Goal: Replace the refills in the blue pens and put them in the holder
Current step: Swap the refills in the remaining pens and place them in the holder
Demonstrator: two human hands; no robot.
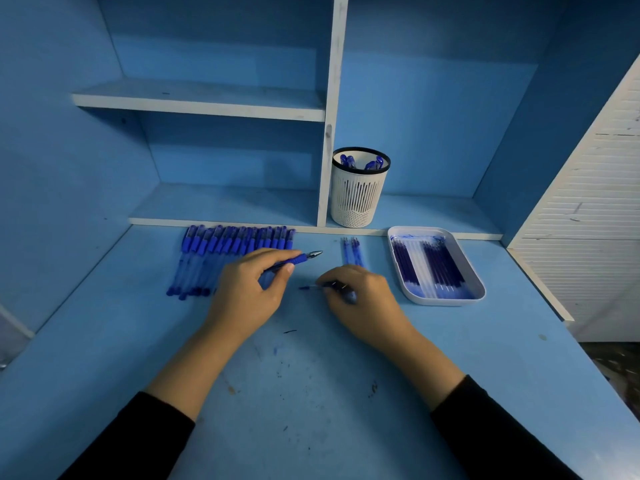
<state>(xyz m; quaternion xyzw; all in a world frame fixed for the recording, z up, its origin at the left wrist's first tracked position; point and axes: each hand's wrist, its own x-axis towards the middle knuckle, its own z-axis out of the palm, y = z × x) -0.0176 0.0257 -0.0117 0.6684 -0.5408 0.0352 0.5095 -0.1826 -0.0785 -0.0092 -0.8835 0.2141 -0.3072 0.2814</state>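
My left hand (249, 289) grips a blue pen (299, 258) by its barrel, the metal tip pointing right and away. My right hand (360, 299) pinches a thin blue refill (308, 287), whose free end sticks out to the left; a blue cap-like piece (349, 295) shows under its fingers. A row of several blue pens (235, 244) lies behind my left hand. Three loose refills (352, 251) lie just beyond my right hand. The white slotted holder (358, 199) stands on the low shelf with several pens in it.
A white tray (478, 289) holding several refills sits to the right on the blue desk (311, 393). A white shelf divider (327, 168) stands just left of the holder. A white slatted panel (588, 202) closes the right side.
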